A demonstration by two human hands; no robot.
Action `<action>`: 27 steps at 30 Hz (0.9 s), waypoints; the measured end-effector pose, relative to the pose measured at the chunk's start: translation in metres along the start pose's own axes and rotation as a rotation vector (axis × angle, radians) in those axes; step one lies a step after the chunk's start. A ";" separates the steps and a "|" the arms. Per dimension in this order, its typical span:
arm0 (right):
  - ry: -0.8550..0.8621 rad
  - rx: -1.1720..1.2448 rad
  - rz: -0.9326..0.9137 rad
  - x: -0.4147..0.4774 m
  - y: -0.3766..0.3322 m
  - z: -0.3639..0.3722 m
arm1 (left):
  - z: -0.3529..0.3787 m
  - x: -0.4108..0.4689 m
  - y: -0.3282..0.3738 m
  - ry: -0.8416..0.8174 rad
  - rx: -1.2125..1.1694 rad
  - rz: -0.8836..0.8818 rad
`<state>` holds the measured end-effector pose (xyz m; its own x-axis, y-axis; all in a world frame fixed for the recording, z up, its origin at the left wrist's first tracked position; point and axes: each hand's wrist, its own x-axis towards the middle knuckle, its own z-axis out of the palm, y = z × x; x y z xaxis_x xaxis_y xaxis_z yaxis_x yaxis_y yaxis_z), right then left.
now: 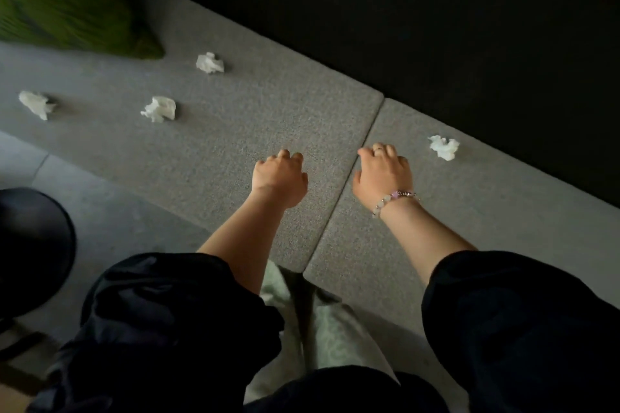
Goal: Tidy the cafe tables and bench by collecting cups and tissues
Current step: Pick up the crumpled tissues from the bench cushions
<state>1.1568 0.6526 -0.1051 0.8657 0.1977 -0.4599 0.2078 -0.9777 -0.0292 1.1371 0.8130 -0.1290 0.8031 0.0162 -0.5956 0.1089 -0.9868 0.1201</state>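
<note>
So, looking down at the grey padded counter (pixel 251 104), there are four crumpled white tissues on it. One tissue (pixel 444 147) lies on the right-hand pad, just beyond the right grip (pixel 382 174) and close to the dark backrest (pixel 436 10). The other three are off to the left on the longer pad: a far tissue (pixel 210 63) near the corner of a green cushion (pixel 67 0), a middle tissue (pixel 159 109) nearer the front edge, and a leftmost tissue (pixel 36 105) almost at the frame's edge. All are well apart from the left grip (pixel 280 179). Both grips hang over the counter on either side of the seam (pixel 365 151) between the pads, fingers loosely curled downward, with nothing visible in either, so they're relaxed rather than clamped on anything. The right wrist has a beaded bracelet (pixel 394 199), and there's a ring (pixel 378 148) on one finger. Both arms wear black sleeves (pixel 181 305) pushed up. A dark round object (pixel 33 251) sits at the left over the grey floor (pixel 100 211); can't tell what it is.
</note>
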 end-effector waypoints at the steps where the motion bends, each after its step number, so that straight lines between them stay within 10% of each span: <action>1: -0.015 0.000 0.000 0.006 -0.002 0.007 | 0.006 0.009 -0.003 -0.018 -0.007 0.001; 27: 0.106 0.035 -0.143 0.167 -0.030 0.140 | 0.002 0.295 -0.163 0.291 -0.099 -0.332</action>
<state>1.2316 0.7056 -0.3049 0.8719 0.3395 -0.3529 0.3181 -0.9406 -0.1191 1.3550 0.9778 -0.3253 0.8447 0.3883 -0.3683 0.4330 -0.9003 0.0440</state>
